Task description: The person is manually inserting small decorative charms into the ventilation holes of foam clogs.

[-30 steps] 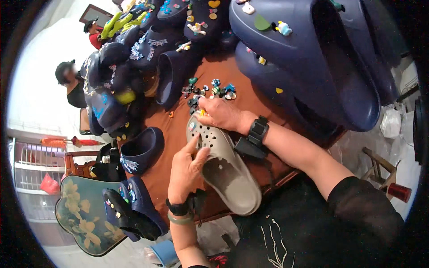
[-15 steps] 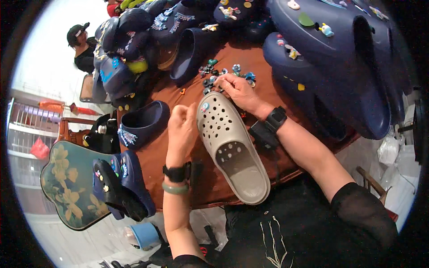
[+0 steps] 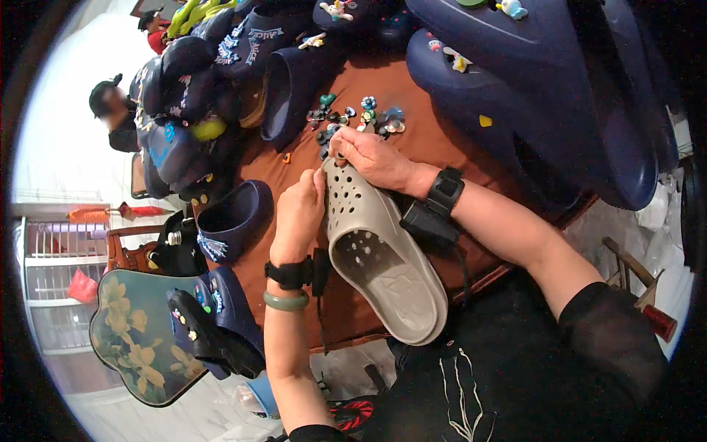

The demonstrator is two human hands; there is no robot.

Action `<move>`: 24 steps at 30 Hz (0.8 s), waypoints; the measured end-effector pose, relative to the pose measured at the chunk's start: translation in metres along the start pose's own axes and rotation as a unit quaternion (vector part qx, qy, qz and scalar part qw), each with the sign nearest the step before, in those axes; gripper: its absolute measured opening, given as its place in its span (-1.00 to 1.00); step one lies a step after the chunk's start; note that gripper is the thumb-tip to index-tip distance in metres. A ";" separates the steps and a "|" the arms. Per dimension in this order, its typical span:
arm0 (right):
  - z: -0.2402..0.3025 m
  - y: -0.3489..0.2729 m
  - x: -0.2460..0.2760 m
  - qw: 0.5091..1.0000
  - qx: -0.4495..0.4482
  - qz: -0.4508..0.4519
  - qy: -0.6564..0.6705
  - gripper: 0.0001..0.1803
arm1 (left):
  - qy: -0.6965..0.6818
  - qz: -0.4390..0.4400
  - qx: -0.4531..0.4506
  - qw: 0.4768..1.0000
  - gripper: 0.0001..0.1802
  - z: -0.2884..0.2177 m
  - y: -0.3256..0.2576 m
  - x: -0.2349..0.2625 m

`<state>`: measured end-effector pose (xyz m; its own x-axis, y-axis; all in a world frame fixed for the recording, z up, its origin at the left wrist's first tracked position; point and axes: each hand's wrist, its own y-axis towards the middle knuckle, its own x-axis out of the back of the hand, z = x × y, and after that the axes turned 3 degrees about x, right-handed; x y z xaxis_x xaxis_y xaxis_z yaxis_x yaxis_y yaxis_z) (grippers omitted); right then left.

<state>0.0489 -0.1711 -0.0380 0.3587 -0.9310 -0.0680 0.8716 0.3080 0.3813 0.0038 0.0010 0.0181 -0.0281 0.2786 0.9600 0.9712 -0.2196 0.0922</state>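
A beige clog (image 3: 387, 272) with a perforated upper lies at a slant in front of me, toe away and heel toward my body. My left hand (image 3: 298, 214) is closed at the left edge of its toe, gripping it there. At the tip of the toe, the fingers of my right hand (image 3: 372, 158) are pinched together; what they hold is too small and covered to name. Just beyond lies a heap of small shoe charms (image 3: 368, 116), in green, blue, black and white.
Brown cloth (image 3: 302, 162) covers the table. Dark blue clogs (image 3: 173, 140) are piled at the far left, and large ones (image 3: 545, 110) stand on the right. A single blue clog (image 3: 236, 217) sits left of my left hand. A flowered board (image 3: 140, 339) and a person (image 3: 114, 110) are farther left.
My right hand has come back from the charm heap onto the clog's toe, covering the round charm seen there earlier. The left hand has closed in on the toe's edge. The view has shifted slightly.
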 end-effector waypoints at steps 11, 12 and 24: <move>-0.003 0.001 -0.004 0.996 -0.010 -0.028 0.080 -0.70 | -0.198 -0.113 0.034 0.973 -0.62 0.033 0.001 -0.024; -0.006 0.003 -0.003 0.991 -0.011 -0.052 0.122 -0.70 | -0.189 -0.145 0.008 0.971 -0.64 0.031 0.007 -0.025; -0.005 0.005 0.006 0.990 -0.041 -0.073 0.117 -0.67 | -0.551 0.033 0.196 0.811 -0.73 0.035 0.028 -0.016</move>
<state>0.0567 -0.1740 -0.0413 0.2854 -0.8989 -0.3324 0.9407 0.1963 0.2768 0.0397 0.0234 -0.0045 0.0448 0.9916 0.1216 0.9687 -0.0134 -0.2478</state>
